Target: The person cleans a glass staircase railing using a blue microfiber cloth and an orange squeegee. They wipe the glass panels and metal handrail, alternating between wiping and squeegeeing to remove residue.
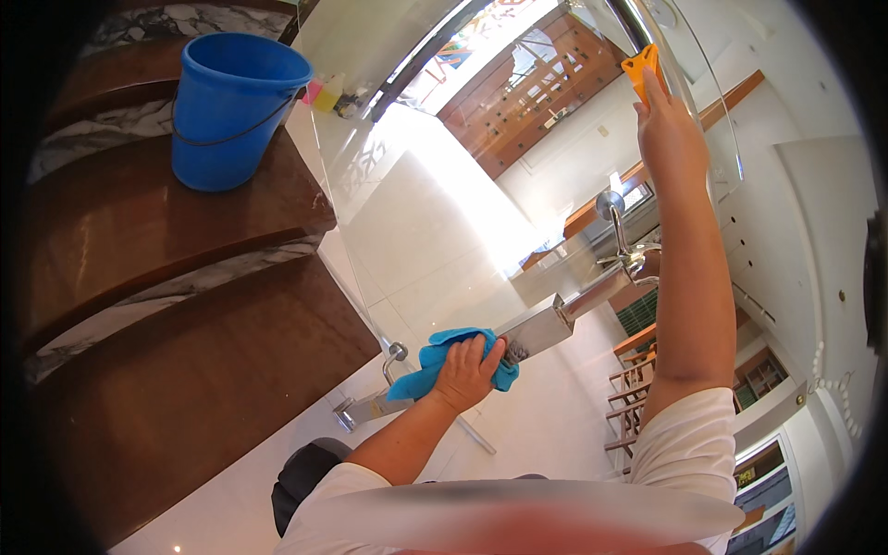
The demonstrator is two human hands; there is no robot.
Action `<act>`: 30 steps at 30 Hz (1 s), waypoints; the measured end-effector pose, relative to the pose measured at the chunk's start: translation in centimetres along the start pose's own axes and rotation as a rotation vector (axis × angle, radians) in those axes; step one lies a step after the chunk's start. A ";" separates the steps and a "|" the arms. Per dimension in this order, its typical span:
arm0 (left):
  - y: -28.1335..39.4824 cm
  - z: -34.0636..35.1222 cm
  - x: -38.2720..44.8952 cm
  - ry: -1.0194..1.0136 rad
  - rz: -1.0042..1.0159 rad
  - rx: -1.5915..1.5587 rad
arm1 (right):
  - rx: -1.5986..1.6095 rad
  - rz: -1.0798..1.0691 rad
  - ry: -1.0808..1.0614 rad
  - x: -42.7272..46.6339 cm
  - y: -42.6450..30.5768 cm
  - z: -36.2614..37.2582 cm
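Observation:
My left hand [463,374] clasps a bunched blue cloth [431,357] against a square metal railing post [538,329]. Chrome fittings [633,258] join the upper part of this post to the glass. Raised at the upper right, my right hand [671,135] grips an orange plastic hand tool [642,68], possibly a scraper. It lies at the metal handrail [626,29] along the top of a clear glass panel [430,229]. The tool's working edge cannot be made out.
A blue bucket [229,118] with a wire handle stands on the polished brown stairs [208,361], left of the glass. Pink and yellow bottles [327,94] show through the panel. Wooden chairs or stools [628,409] stand on the pale tiled floor [541,423] below.

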State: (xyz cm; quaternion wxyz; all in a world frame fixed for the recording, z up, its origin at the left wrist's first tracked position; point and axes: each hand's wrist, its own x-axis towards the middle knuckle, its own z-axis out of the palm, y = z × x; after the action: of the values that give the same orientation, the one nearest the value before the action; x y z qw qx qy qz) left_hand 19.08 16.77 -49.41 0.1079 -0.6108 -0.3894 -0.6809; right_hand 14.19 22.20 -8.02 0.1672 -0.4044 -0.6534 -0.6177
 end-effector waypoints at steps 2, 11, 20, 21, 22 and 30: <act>0.0 0.0 0.0 -0.004 0.004 0.015 | -0.013 0.007 -0.027 0.3 -0.3 -0.1; -0.1 -0.1 -0.2 -0.001 0.002 0.015 | 0.136 -0.003 -0.043 -0.1 -0.6 0.9; 0.0 -0.2 -0.1 -0.011 -0.005 0.015 | 0.058 0.062 -0.151 -0.9 -1.2 1.3; 0.0 -0.2 -0.1 -0.002 -0.003 0.015 | 0.064 0.057 -0.141 -0.9 -1.2 1.3; 0.0 -0.2 -0.1 -0.007 -0.002 0.020 | 0.062 0.065 -0.147 -1.0 -1.2 1.4; -0.1 -0.2 -0.2 -0.021 -0.007 0.002 | 0.038 0.071 -0.143 -0.7 -1.4 1.9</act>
State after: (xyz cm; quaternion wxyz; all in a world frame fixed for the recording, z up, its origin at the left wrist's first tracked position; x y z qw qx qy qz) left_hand 18.90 16.63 -49.61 0.1020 -0.6164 -0.3935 -0.6744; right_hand 14.13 23.85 -9.81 0.1496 -0.4673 -0.6603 -0.5685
